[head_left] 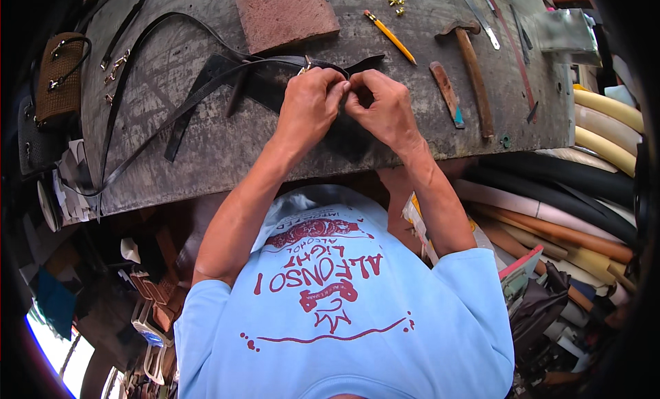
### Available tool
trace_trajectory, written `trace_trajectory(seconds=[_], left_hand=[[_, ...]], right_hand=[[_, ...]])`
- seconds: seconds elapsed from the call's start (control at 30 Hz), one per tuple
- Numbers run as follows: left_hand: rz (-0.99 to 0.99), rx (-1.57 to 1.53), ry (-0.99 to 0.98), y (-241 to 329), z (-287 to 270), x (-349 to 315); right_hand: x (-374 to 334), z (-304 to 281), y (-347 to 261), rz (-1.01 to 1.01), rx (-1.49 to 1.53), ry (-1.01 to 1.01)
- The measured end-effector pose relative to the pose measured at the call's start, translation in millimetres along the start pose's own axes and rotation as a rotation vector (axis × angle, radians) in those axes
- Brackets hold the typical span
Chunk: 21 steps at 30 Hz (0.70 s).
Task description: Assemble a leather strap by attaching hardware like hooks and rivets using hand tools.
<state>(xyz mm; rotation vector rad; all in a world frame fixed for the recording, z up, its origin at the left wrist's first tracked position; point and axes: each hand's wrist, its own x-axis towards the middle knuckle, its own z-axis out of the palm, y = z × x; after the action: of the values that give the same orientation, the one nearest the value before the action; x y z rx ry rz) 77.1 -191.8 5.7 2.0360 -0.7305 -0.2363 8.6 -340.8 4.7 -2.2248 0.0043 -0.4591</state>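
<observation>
At the near side of the workbench, my left hand [311, 103] and my right hand [381, 107] meet, thumbs and fingertips pinched together. Between them is a long black leather strap [206, 90], which runs off leftward in a loop across the bench. One strap end [369, 63] pokes out past the right hand's knuckles. Beside the left hand's fingers shows a gold-coloured metal clasp [304, 67] on the strap. My fingers hide the exact spot being pinched, and anything small there cannot be made out. Flat black leather pieces [261, 88] lie under the hands.
Beyond the hands sits a reddish stone slab [289, 17]. To its right lie brass-coloured fittings [395, 2], a yellow pencil [392, 39], a wooden-handled tool [447, 93] and a hammer [476, 83]. A brown woven bag [62, 76] is far left; material rolls [608, 148] crowd the right.
</observation>
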Motion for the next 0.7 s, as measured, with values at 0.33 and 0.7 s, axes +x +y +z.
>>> trace_trajectory(seconds=[0.33, 0.7], left_hand=[[-0.128, -0.058, 0.013, -8.8, 5.9, 6.3], [-0.423, -0.499, -0.218, -8.0, -17.2, 13.5]], right_hand=[[8.3, 3.2, 8.7, 0.191, 0.075, -0.115], [6.8, -52.2, 28.3, 0.269, -0.197, 0.486]])
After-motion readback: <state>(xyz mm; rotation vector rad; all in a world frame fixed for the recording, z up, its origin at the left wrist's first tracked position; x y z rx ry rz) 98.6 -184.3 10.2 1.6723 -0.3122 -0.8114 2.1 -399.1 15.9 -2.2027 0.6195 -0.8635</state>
